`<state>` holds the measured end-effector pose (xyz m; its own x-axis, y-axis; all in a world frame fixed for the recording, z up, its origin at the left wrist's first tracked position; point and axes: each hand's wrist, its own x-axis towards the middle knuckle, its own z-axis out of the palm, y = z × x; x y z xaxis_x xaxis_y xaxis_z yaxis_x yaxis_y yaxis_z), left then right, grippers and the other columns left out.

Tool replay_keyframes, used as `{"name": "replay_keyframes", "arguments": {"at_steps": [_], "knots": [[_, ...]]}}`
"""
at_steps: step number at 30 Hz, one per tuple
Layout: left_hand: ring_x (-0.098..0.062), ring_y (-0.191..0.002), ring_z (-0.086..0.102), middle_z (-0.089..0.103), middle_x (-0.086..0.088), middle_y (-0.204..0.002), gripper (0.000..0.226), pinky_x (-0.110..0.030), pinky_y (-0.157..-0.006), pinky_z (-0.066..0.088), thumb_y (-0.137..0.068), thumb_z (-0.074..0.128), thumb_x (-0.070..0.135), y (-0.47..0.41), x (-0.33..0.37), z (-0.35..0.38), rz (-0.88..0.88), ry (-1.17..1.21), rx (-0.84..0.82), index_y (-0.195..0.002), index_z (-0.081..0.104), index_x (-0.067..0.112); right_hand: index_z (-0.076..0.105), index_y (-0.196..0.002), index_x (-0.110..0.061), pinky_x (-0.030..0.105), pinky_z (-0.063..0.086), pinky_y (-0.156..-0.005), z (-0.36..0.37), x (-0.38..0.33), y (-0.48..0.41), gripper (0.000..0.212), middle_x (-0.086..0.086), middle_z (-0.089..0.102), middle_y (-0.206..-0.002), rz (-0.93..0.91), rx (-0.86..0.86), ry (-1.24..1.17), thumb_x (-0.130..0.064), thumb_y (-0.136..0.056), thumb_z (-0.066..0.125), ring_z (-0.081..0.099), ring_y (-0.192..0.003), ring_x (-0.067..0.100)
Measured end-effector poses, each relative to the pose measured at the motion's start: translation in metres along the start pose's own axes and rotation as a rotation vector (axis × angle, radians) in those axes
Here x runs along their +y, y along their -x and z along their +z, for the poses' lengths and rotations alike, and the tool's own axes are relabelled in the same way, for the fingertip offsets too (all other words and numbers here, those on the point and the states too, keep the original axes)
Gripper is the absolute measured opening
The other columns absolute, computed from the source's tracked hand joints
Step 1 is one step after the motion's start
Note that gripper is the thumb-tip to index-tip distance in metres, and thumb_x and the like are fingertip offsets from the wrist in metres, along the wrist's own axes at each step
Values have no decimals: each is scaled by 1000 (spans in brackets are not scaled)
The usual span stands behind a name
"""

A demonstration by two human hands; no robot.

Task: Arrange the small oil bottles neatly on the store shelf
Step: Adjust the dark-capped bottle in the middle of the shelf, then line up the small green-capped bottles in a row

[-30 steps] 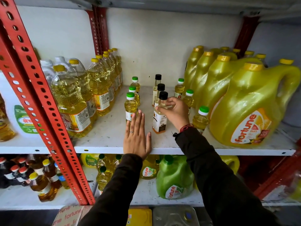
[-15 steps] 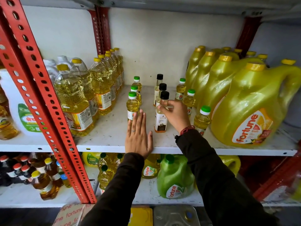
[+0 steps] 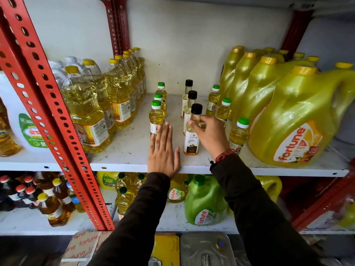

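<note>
Small oil bottles stand in three rows on the white shelf [image 3: 126,148]. The left row has green caps, its front bottle [image 3: 156,117] touched by my fingertips. The middle row has black caps. My right hand [image 3: 210,136] grips the neck of the front black-capped coconut oil bottle [image 3: 191,143], which stands upright on the shelf. My left hand [image 3: 163,152] lies flat on the shelf with its fingers together, holding nothing. A third row of green-capped bottles, front one [image 3: 238,134], runs along the right.
Tall yellow-capped oil bottles [image 3: 86,110] fill the left of the shelf. Big yellow Fortune jugs [image 3: 299,120] crowd the right. A red perforated upright [image 3: 48,89] crosses diagonally at left. The lower shelf holds a green Fortune jug [image 3: 205,202] and dark bottles [image 3: 23,192].
My right hand still holds the front black-capped bottle, which has shifted only slightly on the shelf. My left hand has stayed flat. The view has tilted a little.
</note>
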<state>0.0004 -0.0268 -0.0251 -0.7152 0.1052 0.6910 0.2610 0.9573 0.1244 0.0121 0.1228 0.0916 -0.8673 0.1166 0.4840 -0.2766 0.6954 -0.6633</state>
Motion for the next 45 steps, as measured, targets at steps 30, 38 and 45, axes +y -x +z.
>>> {"name": "replay_keyframes", "arguments": {"at_steps": [30, 38, 45], "knots": [[-26, -160, 4, 11, -13, -172, 75, -38, -129, -9, -100, 29, 41, 0, -1, 2, 17, 7, -2, -164, 15, 5, 75, -104, -14, 41, 59, -83, -18, -7, 37, 35, 3, 78, -100, 57, 14, -46, -43, -84, 74, 72, -91, 16], [-23, -159, -1, 10, -11, -172, 75, -37, -129, -7, -101, 27, 45, 0, -2, -9, 12, 91, -11, -164, 16, 5, 54, -139, -15, 40, 49, -106, -26, -19, 38, 76, 5, 60, -142, 31, 89, -24, -59, -79, 72, 56, -130, 19], [-24, -159, 1, 13, -12, -172, 74, -36, -129, -8, -101, 28, 44, -4, -44, -26, -31, 104, 54, -163, 19, 5, 53, -140, -20, 26, 46, -105, -34, -67, 20, 89, 0, 59, -142, -110, 165, -74, -71, -69, 72, 55, -130, 11]]}}
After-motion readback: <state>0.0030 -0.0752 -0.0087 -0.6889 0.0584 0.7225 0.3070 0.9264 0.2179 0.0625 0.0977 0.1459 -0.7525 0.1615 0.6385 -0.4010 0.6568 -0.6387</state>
